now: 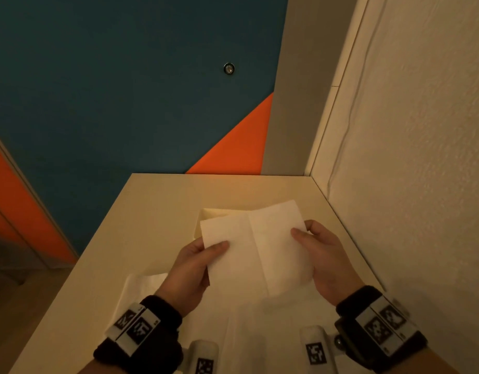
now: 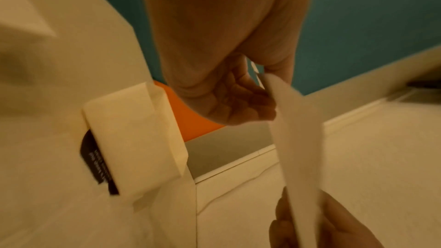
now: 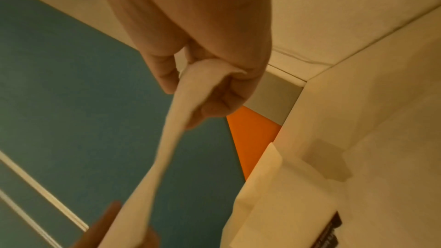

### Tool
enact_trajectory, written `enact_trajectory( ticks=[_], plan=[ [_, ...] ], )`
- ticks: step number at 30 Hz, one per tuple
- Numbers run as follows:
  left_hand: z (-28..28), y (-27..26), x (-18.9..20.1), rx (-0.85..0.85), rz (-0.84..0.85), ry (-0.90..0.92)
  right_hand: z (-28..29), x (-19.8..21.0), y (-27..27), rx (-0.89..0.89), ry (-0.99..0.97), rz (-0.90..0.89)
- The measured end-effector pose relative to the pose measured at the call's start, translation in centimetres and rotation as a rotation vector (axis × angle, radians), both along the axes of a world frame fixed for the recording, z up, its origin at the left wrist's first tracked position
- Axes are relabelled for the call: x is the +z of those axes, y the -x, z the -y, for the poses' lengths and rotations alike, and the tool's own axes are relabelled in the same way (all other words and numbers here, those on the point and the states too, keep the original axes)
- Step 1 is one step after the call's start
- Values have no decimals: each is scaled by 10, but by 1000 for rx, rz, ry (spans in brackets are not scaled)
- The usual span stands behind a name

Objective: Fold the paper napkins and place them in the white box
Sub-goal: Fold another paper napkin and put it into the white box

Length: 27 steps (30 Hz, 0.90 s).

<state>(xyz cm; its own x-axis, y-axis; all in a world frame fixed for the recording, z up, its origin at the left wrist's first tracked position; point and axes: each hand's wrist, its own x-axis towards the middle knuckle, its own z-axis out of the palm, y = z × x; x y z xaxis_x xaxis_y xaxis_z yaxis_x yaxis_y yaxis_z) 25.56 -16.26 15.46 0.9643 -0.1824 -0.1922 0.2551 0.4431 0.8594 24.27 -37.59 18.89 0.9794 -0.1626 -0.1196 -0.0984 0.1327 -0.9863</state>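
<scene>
I see both hands mid-frame: left hand (image 1: 191, 268) & right hand (image 1: 320, 255) each pinch the napkin (image 1: 255, 245), held above the box (image 1: 199, 225).

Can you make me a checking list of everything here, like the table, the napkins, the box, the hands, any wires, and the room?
Surface: pale beige table top, set against the wall on the right.
Job's things: white paper napkin with a centre crease, held up in the air; open white cardboard box behind it, mostly hidden; more flat white napkins lying on the table near the person.
Clutter: nothing seen.
Grip: left hand pinches the napkin's left edge; right hand pinches its right edge.
Cables: thin white cable running down the wall.
Surroundings: teal and orange panel with a small round metal fitting; textured cream wall.
</scene>
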Motion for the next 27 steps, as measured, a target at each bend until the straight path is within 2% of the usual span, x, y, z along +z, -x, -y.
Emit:
enact_trajectory(
  ticks=[4, 7, 12, 15, 18, 23, 27],
  plan=[
    [9, 2, 2, 63, 98, -98, -10, -9, 4, 28, 63, 28],
    [20, 7, 3, -13, 130, -112, -20, -14, 5, 66, 64, 20],
    [28, 12, 5, -167, 156, -109, -31, -20, 7, 135, -22, -1],
    [28, 12, 4, -160, 155, -165, -31, -21, 7, 169, -137, -61],
    [27, 8, -3, -85, 183, -223, -29, -22, 7, 182, -209, -127],
    [21, 7, -12, -59, 216, -290, -28, -28, 5, 229, 56, -66],
    [3, 7, -18, 8, 144, -279, -20, -34, 3, 269, 107, -128]
  ],
)
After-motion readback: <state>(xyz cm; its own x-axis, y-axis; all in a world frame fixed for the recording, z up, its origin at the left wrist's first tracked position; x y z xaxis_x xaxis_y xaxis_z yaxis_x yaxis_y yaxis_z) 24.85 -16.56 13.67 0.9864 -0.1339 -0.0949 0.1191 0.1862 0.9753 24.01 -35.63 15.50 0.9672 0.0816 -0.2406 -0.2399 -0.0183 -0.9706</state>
